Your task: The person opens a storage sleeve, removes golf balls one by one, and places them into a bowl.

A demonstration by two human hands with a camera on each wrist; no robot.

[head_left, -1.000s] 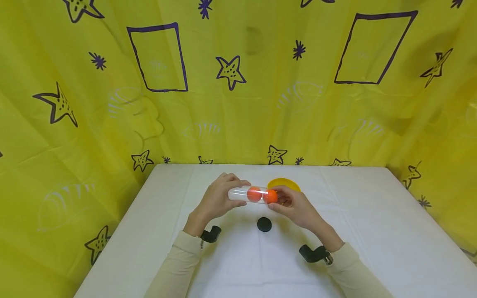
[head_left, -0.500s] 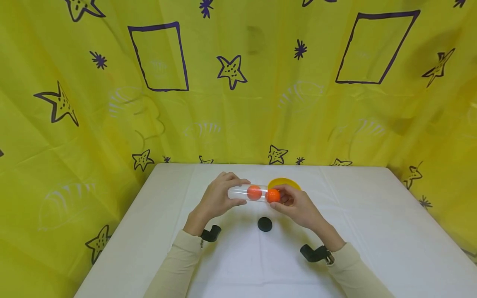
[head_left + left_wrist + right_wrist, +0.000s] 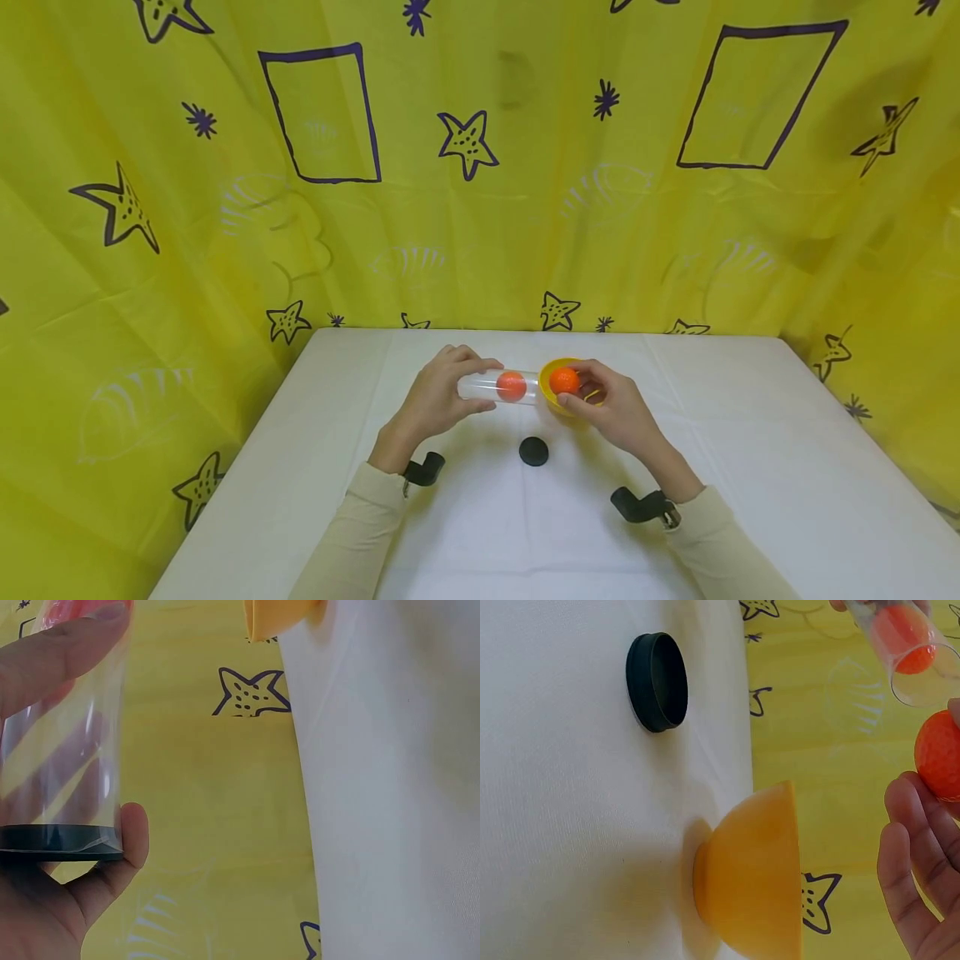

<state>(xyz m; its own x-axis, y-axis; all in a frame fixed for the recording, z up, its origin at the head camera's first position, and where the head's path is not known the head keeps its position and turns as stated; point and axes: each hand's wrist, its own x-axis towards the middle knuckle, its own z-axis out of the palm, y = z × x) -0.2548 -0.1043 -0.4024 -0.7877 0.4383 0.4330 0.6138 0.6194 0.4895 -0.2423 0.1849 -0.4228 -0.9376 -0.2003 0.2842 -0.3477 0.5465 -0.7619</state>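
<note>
My left hand (image 3: 431,396) grips a clear plastic tube (image 3: 530,387) held level above the table, its dark-capped end (image 3: 64,840) towards the palm. One orange golf ball (image 3: 512,387) lies inside, nearer the uncapped mouth, which faces right. Between thumb and fingers, my right hand (image 3: 618,408) pinches a second orange golf ball (image 3: 937,754), just outside that mouth. From the head camera this ball overlaps the yellow bowl (image 3: 545,386); the right wrist view shows the bowl (image 3: 754,877) standing upright on the table below it. The bowl's inside is mostly hidden by hand and ball.
A loose black cap (image 3: 534,451) lies on the white-covered table (image 3: 465,533), nearer to me than the bowl, its hollow side up. Behind the table hangs a yellow curtain (image 3: 420,217) with stars drawn on it. Each wrist carries a black camera mount (image 3: 425,469).
My right hand has drawn the second ball out of the tube's mouth and moved it right, over the bowl. The left hand and the tube have stayed nearly still.
</note>
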